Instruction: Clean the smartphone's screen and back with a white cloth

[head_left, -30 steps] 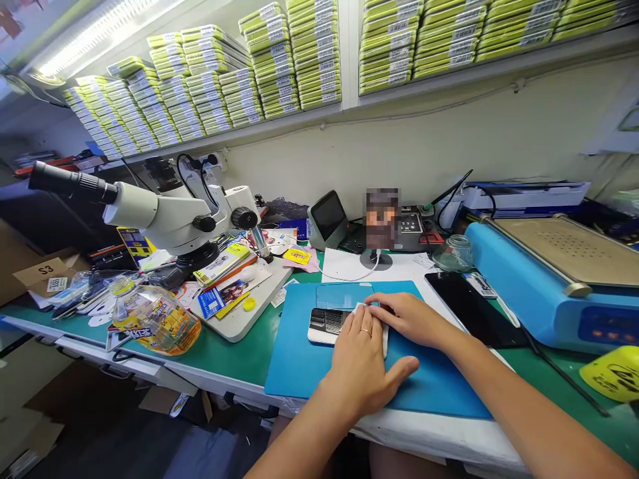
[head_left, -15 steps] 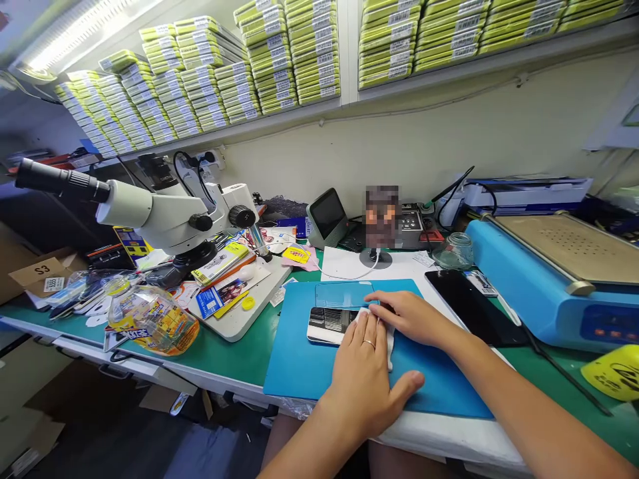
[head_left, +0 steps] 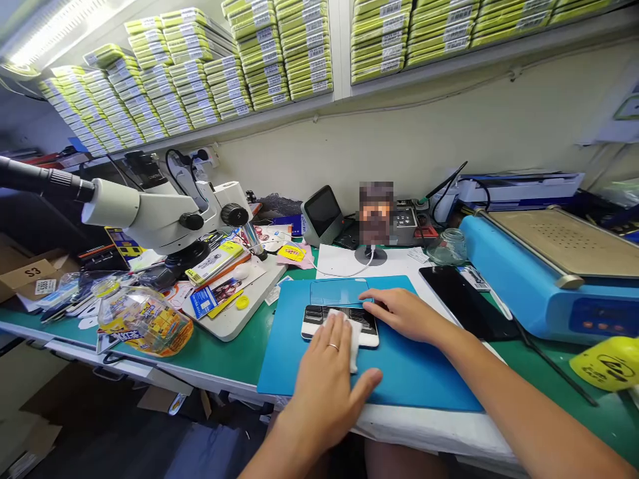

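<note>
A phone (head_left: 370, 338) with a glossy, mirror-like face and white ends lies flat on a blue mat (head_left: 284, 366). My left hand (head_left: 327, 382), a ring on one finger, presses a folded white wipe (head_left: 355, 342) onto the phone's middle; its fingers lie over the wipe and the thumb sticks out to the right. Just behind the phone lies a clear glass sheet (head_left: 332, 291), thin and phone-sized. At the right end of both, my right hand (head_left: 407, 316) rests with fingers stretched and apart, the tips at the sheet's corner and the phone's back edge.
A microscope (head_left: 160, 213) and a plastic jar (head_left: 150, 322) stand left. To the right are a large dark tablet (head_left: 466, 303), a blue machine with a perforated plate (head_left: 519, 279), a glass jar (head_left: 452, 246) and a yellow container (head_left: 606, 362). Stacked green packs (head_left: 304, 50) fill the shelf.
My left hand has slid the wipe leftward along the phone, baring its right end. The right hand stays by the sheet and phone. The whole view has shifted slightly.
</note>
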Action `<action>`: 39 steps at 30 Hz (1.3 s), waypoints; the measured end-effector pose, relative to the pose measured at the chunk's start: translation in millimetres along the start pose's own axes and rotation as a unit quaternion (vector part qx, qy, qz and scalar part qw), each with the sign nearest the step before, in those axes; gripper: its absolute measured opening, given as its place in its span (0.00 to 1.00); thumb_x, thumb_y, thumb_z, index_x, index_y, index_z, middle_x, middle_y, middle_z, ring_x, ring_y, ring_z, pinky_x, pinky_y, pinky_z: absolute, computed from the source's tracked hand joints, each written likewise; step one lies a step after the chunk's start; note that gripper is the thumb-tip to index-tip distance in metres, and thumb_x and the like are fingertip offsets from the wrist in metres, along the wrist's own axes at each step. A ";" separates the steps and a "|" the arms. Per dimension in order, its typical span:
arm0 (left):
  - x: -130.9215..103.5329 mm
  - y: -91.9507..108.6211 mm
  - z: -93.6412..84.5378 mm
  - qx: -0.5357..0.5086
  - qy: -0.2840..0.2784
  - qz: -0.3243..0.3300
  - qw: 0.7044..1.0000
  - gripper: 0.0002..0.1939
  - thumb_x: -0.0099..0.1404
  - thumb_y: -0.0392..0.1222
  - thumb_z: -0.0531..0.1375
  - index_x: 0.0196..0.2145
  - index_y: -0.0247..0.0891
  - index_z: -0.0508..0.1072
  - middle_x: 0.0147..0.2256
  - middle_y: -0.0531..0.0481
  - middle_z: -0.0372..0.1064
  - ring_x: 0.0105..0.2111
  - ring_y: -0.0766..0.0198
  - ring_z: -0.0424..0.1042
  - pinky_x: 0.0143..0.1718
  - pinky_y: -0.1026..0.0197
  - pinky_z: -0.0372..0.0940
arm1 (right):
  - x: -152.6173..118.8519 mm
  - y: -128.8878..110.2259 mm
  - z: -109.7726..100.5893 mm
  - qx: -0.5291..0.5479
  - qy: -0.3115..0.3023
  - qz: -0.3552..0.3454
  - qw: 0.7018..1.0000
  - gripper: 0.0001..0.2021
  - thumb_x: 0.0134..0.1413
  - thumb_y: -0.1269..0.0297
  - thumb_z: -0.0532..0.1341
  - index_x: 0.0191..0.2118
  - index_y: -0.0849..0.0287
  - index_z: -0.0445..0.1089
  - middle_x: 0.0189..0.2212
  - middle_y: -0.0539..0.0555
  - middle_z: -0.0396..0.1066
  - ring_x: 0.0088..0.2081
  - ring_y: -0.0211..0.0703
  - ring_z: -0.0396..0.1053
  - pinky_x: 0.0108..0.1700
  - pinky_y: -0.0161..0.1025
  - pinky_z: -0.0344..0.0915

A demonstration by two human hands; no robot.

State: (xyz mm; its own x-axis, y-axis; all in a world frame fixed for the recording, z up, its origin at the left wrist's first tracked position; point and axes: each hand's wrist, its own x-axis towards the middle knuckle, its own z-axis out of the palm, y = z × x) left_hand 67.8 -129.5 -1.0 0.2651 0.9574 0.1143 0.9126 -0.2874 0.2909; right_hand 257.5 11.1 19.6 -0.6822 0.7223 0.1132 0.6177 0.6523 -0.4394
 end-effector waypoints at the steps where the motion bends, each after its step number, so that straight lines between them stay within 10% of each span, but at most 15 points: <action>1: 0.1 -7.6 -1.9 0.010 0.004 -0.012 1.000 0.41 0.74 0.64 0.42 0.70 0.27 0.49 0.70 0.38 0.38 0.70 0.49 0.38 0.69 0.44 0.46 | -0.1 -0.6 -0.4 -0.003 -0.002 0.001 1.000 0.21 0.67 0.52 0.50 0.53 0.55 0.73 0.48 0.58 0.79 0.48 0.58 0.75 0.47 0.50 0.68; 13: -41.3 -30.4 -3.4 0.040 0.006 -0.045 0.998 0.37 0.76 0.60 0.43 0.71 0.32 0.44 0.71 0.40 0.36 0.71 0.50 0.36 0.68 0.44 0.49 | 1.0 1.9 0.5 0.009 -0.003 -0.006 1.000 0.20 0.67 0.52 0.50 0.52 0.52 0.75 0.47 0.56 0.80 0.46 0.57 0.76 0.45 0.48 0.68; 22: 9.0 -38.9 -13.6 0.030 0.004 -0.068 0.997 0.38 0.76 0.60 0.41 0.70 0.25 0.49 0.70 0.34 0.40 0.70 0.49 0.40 0.68 0.43 0.47 | 2.4 -1.9 -1.2 0.000 -0.012 0.011 1.000 0.21 0.67 0.51 0.49 0.52 0.53 0.74 0.46 0.56 0.80 0.46 0.57 0.76 0.45 0.49 0.68; 28: -25.2 -39.1 -5.1 0.022 0.015 -0.058 0.998 0.38 0.76 0.60 0.42 0.71 0.30 0.45 0.71 0.39 0.36 0.71 0.50 0.37 0.67 0.43 0.49 | 0.3 -2.3 -2.2 0.007 -0.005 0.006 1.000 0.20 0.67 0.51 0.50 0.52 0.52 0.75 0.45 0.56 0.80 0.45 0.57 0.76 0.44 0.49 0.68; 32: -28.5 -25.9 1.0 0.033 0.025 -0.064 0.997 0.40 0.75 0.61 0.43 0.71 0.27 0.46 0.71 0.36 0.36 0.70 0.46 0.39 0.68 0.42 0.49 | 0.5 -1.5 -1.0 0.003 -0.004 0.001 1.000 0.20 0.67 0.52 0.50 0.52 0.52 0.75 0.47 0.56 0.80 0.47 0.57 0.76 0.46 0.49 0.69; 39: 34.6 27.2 5.2 -0.023 -0.004 -0.011 1.000 0.47 0.72 0.68 0.39 0.70 0.21 0.48 0.70 0.32 0.38 0.70 0.43 0.39 0.68 0.43 0.46 | 1.3 0.0 0.7 0.005 0.007 -0.002 1.000 0.20 0.67 0.53 0.50 0.52 0.53 0.75 0.49 0.57 0.79 0.47 0.57 0.76 0.49 0.51 0.69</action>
State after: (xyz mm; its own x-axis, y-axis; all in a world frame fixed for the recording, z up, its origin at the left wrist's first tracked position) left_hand 103.5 -104.1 5.9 0.2486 0.9634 0.0998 0.9025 -0.2678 0.3374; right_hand 256.4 11.9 19.1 -0.6797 0.7224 0.1270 0.6108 0.6534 -0.4472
